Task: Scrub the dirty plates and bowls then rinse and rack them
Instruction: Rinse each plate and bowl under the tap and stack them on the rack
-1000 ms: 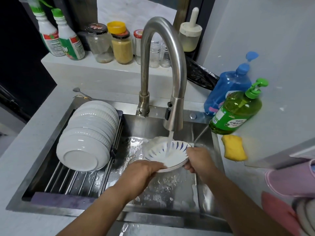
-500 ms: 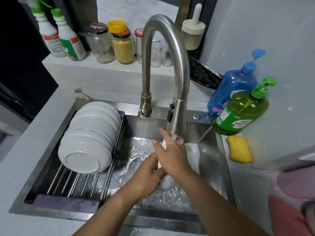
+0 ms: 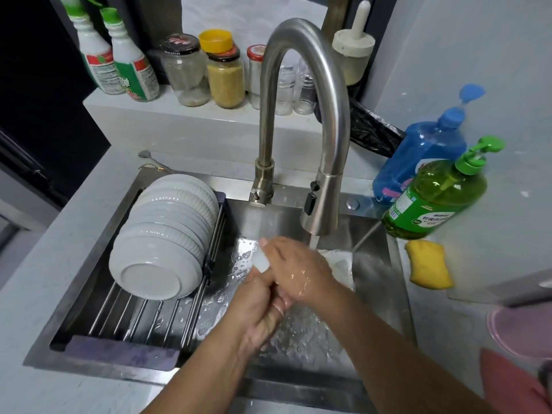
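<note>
Bowl (image 3: 339, 265) rinsing is the step you are on, and only one view, from the head, shows it. You hold the bowl on edge under the tap (image 3: 321, 210), over the right half of the sink (image 3: 385, 282). Your left hand (image 3: 260, 309) grips its lower rim from below, fingers curled round it. Your right hand (image 3: 294, 271) lies across the upper part, fingers fairly straight and pressed flat on it.

To rinse well, I would keep the lower grip firm, since wet glaze likely slips, and turn the bowl so the water (image 3: 312, 243) runs over both faces. Rub with the flat hand as you turn. Let it drip before you carry it left of your grip, to the rack (image 3: 149, 318) where the clean bowls (image 3: 162, 234) lie stacked on their sides.

Much is hidden. Your hands cover most of the bowl; only a pale edge left of your right hand and a wet blurred patch to its right show. Whether foam remains on it cannot be told. Your left fingertips are out of sight behind the bowl.
</note>
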